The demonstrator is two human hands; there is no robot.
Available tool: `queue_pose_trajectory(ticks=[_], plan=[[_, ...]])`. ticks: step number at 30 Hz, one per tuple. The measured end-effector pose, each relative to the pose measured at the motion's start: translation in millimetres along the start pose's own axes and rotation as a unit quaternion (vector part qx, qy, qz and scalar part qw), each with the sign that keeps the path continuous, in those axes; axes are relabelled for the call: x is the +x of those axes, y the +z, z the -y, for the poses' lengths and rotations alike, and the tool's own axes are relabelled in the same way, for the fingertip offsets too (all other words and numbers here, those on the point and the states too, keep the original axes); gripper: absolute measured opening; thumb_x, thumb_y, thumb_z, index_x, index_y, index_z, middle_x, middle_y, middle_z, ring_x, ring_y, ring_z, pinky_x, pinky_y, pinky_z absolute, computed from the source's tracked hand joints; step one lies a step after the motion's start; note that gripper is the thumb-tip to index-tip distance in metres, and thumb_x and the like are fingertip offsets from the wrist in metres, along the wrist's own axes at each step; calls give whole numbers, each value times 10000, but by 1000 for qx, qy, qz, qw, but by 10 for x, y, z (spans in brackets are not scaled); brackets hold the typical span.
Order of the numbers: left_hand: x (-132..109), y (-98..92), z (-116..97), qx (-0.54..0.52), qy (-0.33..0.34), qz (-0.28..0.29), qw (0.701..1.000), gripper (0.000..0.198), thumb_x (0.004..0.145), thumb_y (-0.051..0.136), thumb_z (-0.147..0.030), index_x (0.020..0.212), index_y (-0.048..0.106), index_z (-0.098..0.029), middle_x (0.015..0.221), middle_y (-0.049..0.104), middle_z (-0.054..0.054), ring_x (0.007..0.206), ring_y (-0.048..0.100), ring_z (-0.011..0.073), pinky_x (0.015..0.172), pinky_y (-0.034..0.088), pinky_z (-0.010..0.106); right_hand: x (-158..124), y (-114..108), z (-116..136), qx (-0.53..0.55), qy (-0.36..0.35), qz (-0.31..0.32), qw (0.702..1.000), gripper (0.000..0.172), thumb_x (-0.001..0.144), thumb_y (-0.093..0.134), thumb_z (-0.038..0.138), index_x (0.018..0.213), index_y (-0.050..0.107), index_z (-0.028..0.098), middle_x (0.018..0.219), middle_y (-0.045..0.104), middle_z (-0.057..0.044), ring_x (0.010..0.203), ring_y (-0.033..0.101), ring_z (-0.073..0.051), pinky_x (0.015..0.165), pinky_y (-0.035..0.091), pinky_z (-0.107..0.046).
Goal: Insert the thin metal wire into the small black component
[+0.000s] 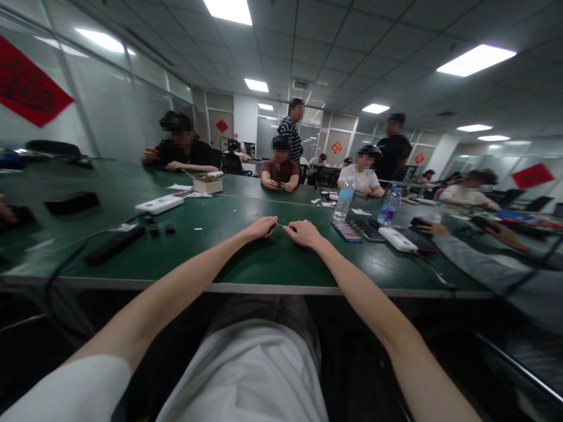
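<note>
Left hand [263,227] and right hand [303,233] meet at full reach over the middle of the table [272,264], knuckles up, low over the green top. Each is closed in a pinch on one end of a strand [280,224], a thin pale line that spans the small gap between the fingertips. It is too fine to tell whether it is wire, thread or a tie.

Progress, as a judgement: the strand is picked up and held at both ends, nearly straight. No knot, loop or join shows on it, and no finished pieces lie by the hands, so the work looks to be at an early stage. How much is left cannot be read.

Surroundings:
- Left of the hands, well apart: two small black parts [153,228], a black bar [114,245], a white strip [159,204].
- Farther back: a box [208,184].
- Right of the hands: two bottles [343,201], phones [347,230], a white block [398,239].
- Far right: a co-worker's sleeve [484,264] lying on the table.

Obstruction: no item touches either hand. The phones are nearest, close to the right hand.
</note>
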State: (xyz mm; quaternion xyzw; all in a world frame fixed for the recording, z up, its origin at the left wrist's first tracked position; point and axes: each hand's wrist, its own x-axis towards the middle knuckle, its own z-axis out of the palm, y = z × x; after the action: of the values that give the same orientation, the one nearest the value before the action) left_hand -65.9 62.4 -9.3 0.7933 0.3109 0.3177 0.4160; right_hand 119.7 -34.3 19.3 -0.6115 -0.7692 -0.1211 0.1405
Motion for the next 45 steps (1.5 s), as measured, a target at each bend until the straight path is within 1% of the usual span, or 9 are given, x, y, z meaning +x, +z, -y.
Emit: queue_pose_trajectory(ticks=[4, 9, 13, 19, 23, 28, 33, 39, 45], plan=[[-11, 3, -13, 0, -3, -6, 1000, 420, 933, 345, -503, 779, 562, -177, 423, 433, -47, 364, 364, 113, 413, 268, 225, -9, -12, 26, -2, -1, 9, 1000, 561, 969, 287, 603, 987, 719, 246, 1015, 720, -60, 942, 643, -212, 764, 419, -252], [-23, 12, -29, 4, -4, -9, 1000, 436, 929, 348, -516, 769, 564, -172, 416, 434, -43, 370, 368, 115, 423, 274, 226, -22, -25, 11, 1, -9, 13, 1000, 551, 974, 291, 591, 975, 717, 241, 988, 723, -54, 942, 644, -204, 772, 411, -244], [-22, 13, -22, 0, 2, -10, 1000, 426, 933, 347, -505, 763, 557, -175, 411, 425, -46, 367, 362, 114, 420, 273, 226, -10, -5, 18, -1, -2, 7, 1000, 547, 972, 289, 597, 1012, 709, 249, 1029, 716, -61, 945, 641, -209, 770, 414, -252], [-12, 13, -8, 2, 0, -11, 1000, 423, 926, 356, -521, 770, 561, -185, 411, 423, -47, 357, 367, 116, 420, 273, 228, -16, -6, 10, -1, -12, 14, 1000, 539, 980, 295, 578, 971, 715, 240, 996, 722, -55, 928, 647, -197, 778, 412, -242], [3, 16, 4, -3, 7, -10, 1000, 424, 934, 338, -514, 774, 555, -187, 413, 423, -47, 358, 372, 118, 416, 277, 228, -19, -6, -5, 5, -14, 5, 1000, 517, 984, 302, 566, 1002, 709, 248, 1016, 719, -51, 958, 643, -198, 791, 412, -241], [2, 5, 25, -9, 14, -11, 1000, 408, 929, 361, -504, 767, 551, -182, 421, 438, -43, 366, 377, 114, 417, 285, 226, -1, 29, 3, -6, -1, 11, 1000, 540, 975, 288, 588, 1011, 711, 255, 1042, 714, -59, 965, 642, -217, 789, 420, -261], [-17, -1, 11, -11, 15, -7, 1000, 433, 929, 347, -525, 785, 562, -179, 430, 449, -40, 365, 374, 113, 417, 284, 229, -8, 28, -14, 4, -11, -1, 1000, 544, 976, 271, 593, 1032, 700, 263, 1041, 714, -54, 970, 639, -210, 799, 412, -257], [-11, 0, 15, -12, 13, -6, 1000, 439, 932, 335, -525, 782, 555, -176, 420, 433, -45, 367, 370, 112, 422, 286, 226, -8, 20, 13, -7, 12, 3, 1000, 570, 967, 266, 612, 1032, 704, 253, 1033, 713, -70, 966, 639, -223, 785, 425, -266], [-17, -2, 2, -3, 14, -8, 1000, 440, 922, 351, -537, 765, 548, -175, 414, 438, -47, 373, 372, 112, 427, 289, 226, -5, 26, 21, -11, 20, 9, 1000, 576, 961, 269, 628, 1055, 704, 263, 1050, 714, -63, 990, 639, -221, 819, 431, -266]])
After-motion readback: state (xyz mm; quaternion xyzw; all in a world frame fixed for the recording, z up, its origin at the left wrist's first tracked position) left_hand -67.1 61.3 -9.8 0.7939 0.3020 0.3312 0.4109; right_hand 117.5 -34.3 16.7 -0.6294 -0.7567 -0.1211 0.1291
